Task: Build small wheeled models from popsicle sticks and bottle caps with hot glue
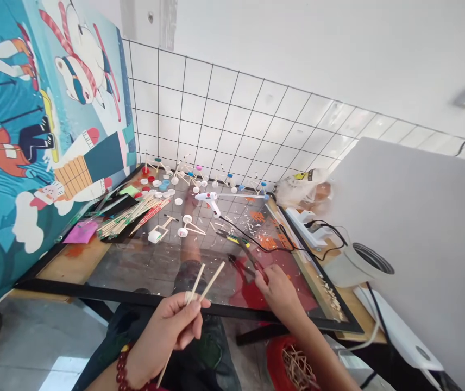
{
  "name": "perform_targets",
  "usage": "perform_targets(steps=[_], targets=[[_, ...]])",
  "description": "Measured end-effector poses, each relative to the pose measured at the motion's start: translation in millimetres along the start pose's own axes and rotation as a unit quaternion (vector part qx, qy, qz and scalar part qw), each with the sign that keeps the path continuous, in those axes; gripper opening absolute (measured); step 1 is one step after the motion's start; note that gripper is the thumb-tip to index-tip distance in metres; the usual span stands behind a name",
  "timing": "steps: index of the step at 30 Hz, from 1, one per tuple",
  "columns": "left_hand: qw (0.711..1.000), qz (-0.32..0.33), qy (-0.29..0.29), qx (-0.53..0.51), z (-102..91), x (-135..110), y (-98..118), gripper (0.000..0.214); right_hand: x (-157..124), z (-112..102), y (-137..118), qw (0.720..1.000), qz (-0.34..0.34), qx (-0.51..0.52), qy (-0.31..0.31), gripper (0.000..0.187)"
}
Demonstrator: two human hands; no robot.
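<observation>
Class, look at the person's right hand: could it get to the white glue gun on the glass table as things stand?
Probably yes, once freed: the right hand grips red-handled cutters, and the glue gun lies uncovered farther along the glass table.

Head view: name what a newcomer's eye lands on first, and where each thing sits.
The bright cartoon mural fills the left side, beside the white tiled wall. On the glass table, a white glue gun lies at the centre back among scattered bottle caps and a bundle of sticks. Nearest the camera, the left hand pinches thin wooden sticks, while the right hand grips red-handled pliers at the table's front edge.
</observation>
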State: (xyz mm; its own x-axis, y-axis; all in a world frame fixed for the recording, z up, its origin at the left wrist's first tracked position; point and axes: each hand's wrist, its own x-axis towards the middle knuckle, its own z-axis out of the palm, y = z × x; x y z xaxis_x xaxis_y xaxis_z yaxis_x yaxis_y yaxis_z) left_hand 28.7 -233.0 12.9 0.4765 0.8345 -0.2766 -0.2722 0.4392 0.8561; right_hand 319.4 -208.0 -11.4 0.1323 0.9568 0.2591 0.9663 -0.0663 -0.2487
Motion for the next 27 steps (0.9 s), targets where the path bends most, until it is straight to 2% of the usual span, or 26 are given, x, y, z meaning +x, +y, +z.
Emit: perform_targets(steps=[2, 4, 6, 9, 10, 12, 14, 16, 19, 23, 25, 27], targets=[[0.999, 0.0, 0.017, -0.034, -0.9, 7, 5, 0.041, 4, -6, -2, 0.99, 0.044, 0.137, -0.012, 0.034], [0.998, 0.011, 0.02, -0.053, -2.6, 19, 10, 0.039, 7, -14, -10, 0.954, 0.091, 0.279, -0.054, 0.04], [0.997, 0.029, 0.018, -0.067, -4.0, 35, 19, 0.037, 10, -20, -21, 0.888, 0.133, 0.421, -0.13, 0.046], [0.998, 0.047, -0.006, -0.048, -6.9, 64, 50, 0.034, 20, -24, -40, 0.761, 0.177, 0.585, -0.219, 0.049], [0.998, 0.063, -0.015, -0.028, -9.0, 75, 65, 0.033, 26, -23, -46, 0.729, 0.186, 0.619, -0.226, 0.048], [0.993, 0.112, -0.032, 0.015, -15.8, 99, 101, 0.031, 41, -21, -56, 0.696, 0.184, 0.661, -0.212, 0.047], [0.984, 0.166, -0.008, 0.057, -24.5, 122, 139, 0.029, 61, -18, -66, 0.693, 0.157, 0.679, -0.188, 0.047], [0.969, 0.226, 0.029, 0.098, -31.7, 144, 171, 0.025, 84, -15, -75, 0.703, 0.124, 0.681, -0.165, 0.048], [0.958, 0.264, 0.061, 0.091, -35.2, 165, 200, 0.024, 118, -13, -89, 0.733, 0.079, 0.662, -0.137, 0.052], [0.968, 0.237, 0.039, 0.076, -32.5, 178, 205, 0.029, 151, -10, -103, 0.8, 0.01, 0.592, -0.098, 0.056], [0.972, 0.218, 0.023, 0.086, -32.2, 180, 202, 0.031, 160, -6, -107, 0.82, -0.011, 0.566, -0.083, 0.053], [0.97, 0.222, 0.025, 0.096, -33.4, 181, 202, 0.031, 165, -1, -107, 0.841, -0.027, 0.539, -0.036, 0.045]])
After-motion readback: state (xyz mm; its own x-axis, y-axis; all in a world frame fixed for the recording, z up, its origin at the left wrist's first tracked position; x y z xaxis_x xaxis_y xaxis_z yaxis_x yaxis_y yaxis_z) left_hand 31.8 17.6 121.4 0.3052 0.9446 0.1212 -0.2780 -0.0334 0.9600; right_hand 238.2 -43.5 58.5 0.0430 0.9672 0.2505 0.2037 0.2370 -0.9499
